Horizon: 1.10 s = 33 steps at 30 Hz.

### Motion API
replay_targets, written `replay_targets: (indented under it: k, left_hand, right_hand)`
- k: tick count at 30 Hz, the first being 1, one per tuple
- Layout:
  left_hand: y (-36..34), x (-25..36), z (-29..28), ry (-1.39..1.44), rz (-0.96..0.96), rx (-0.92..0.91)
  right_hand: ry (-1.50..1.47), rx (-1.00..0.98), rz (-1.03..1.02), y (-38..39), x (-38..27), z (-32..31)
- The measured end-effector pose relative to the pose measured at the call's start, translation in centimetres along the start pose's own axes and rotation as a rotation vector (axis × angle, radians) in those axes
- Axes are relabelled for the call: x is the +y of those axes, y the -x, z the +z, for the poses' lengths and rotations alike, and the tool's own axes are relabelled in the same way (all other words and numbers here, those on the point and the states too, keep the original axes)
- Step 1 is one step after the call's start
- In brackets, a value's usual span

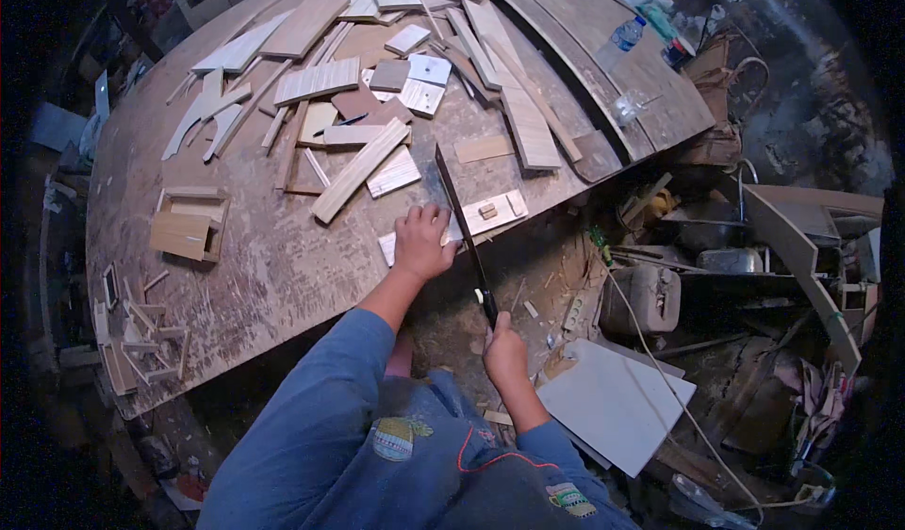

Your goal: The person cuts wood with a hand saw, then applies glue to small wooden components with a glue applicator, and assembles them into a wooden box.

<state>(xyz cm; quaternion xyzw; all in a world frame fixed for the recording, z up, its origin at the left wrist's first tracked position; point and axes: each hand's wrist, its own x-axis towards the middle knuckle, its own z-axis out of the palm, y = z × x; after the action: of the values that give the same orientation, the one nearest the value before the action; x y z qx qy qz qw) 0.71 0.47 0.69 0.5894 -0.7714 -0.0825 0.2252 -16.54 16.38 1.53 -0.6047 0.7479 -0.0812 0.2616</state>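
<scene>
My left hand (421,247) grips a narrow pale board (504,205) lying along the workbench's front edge, its fingers curled over the top. A small wooden block (487,212) sits on the board to the right. My right hand (504,353) is closed on the handle of a handsaw (464,228). The long dark blade points away from me and crosses the board just right of my left fingers; whether its teeth touch the wood I cannot tell.
The workbench (236,304) holds loose planks (358,172), a small wooden box (189,224), thin frame pieces (151,342) and a plastic bottle (624,38). Below at right are a jerrycan (636,299), a white panel (613,407), a cord and scrap boards (801,257).
</scene>
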Motion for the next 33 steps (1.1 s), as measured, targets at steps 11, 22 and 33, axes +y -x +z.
replay_targets:
  k: [11, 22, 33]
  left_hand:
    - [-0.1, 0.0, 0.3, 0.021, 0.143, 0.032]
    - [0.0, -0.2, 0.5, -0.001, 0.123, 0.025]
    - [0.4, -0.7, 0.4, -0.049, 0.069, -0.015]
  right_hand:
    - [-0.046, 0.007, 0.009, -4.7, -3.0, 0.3]
    - [-0.062, 0.095, -0.009, -0.6, 0.2, 1.5]
    - [-0.049, -0.006, 0.107, 3.5, 2.6, 1.9]
